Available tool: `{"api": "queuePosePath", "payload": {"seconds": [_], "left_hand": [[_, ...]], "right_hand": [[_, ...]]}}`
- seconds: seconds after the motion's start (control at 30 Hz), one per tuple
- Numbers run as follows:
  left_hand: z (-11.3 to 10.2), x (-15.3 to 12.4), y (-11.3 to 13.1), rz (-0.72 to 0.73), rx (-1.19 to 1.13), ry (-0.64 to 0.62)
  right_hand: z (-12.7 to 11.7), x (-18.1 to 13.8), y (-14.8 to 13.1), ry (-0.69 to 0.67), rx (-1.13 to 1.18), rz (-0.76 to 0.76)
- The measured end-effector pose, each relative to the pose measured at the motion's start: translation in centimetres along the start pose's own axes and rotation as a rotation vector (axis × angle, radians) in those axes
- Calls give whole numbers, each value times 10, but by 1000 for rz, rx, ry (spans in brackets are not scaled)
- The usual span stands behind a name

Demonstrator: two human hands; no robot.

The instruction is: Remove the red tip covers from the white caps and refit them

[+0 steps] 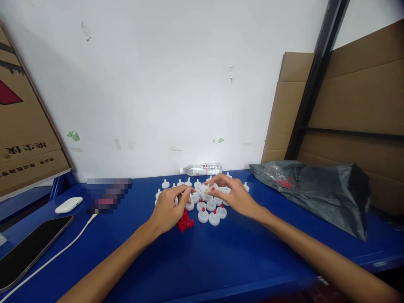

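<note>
Several white plastic nozzle caps (pixel 214 218) stand spout-up on the blue table, and those in front have small red tips on their spouts. My right hand (pixel 235 194) is closed with thumb and fingers round a white nozzle cap (pixel 207 192), tilted above the others. My left hand (pixel 168 207) is just left of it, thumb and index finger pinched together. Whatever those fingertips hold, if anything, is too small to make out. Below the left hand lies a pile of small red tips (pixel 185 223). Both hands partly hide the caps behind them.
A clear plastic bottle (pixel 203 169) lies along the wall. To the right spreads a grey plastic bag (pixel 328 198) with a clear bag of red pieces (pixel 284 182) on it. A phone (pixel 31 248), white cable (pixel 59 255) and white case (pixel 68 205) lie at left. Cardboard (pixel 28 113) flanks the table.
</note>
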State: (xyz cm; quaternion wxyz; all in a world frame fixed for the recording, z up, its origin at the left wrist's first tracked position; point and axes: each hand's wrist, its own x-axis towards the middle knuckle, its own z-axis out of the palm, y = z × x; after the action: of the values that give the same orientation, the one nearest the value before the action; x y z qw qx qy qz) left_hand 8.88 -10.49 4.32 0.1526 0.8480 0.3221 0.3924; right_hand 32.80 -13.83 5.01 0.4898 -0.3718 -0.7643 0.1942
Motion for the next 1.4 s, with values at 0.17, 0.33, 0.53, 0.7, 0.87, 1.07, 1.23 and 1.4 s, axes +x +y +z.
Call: {"api": "queuePosePath", "payload": {"seconds": [0.17, 0.33, 0.53, 0.7, 0.87, 1.07, 1.23, 1.4], "left_hand": [[2, -3, -5, 43, 128, 23], [3, -9, -5, 159, 257, 28], [3, -15, -9, 405, 446, 43], [1, -18, -5, 599, 529, 63], [-5, -30, -9, 619, 510, 85], [8, -54, -29, 377, 636, -13], [17, -51, -34, 341, 627, -38], [30, -46, -42, 371, 533, 11]], "right_hand": [[-16, 2, 9, 85, -128, 34], [-27, 5, 10, 146, -290, -7], [-47, 3, 28, 229, -570, -100], [-77, -7, 42, 54, -734, -171], [-108, -38, 47, -31, -784, 67], [-113, -69, 54, -257, -707, 327], [-109, -66, 53, -177, -840, 100], [-92, -55, 54, -183, -971, -103]]}}
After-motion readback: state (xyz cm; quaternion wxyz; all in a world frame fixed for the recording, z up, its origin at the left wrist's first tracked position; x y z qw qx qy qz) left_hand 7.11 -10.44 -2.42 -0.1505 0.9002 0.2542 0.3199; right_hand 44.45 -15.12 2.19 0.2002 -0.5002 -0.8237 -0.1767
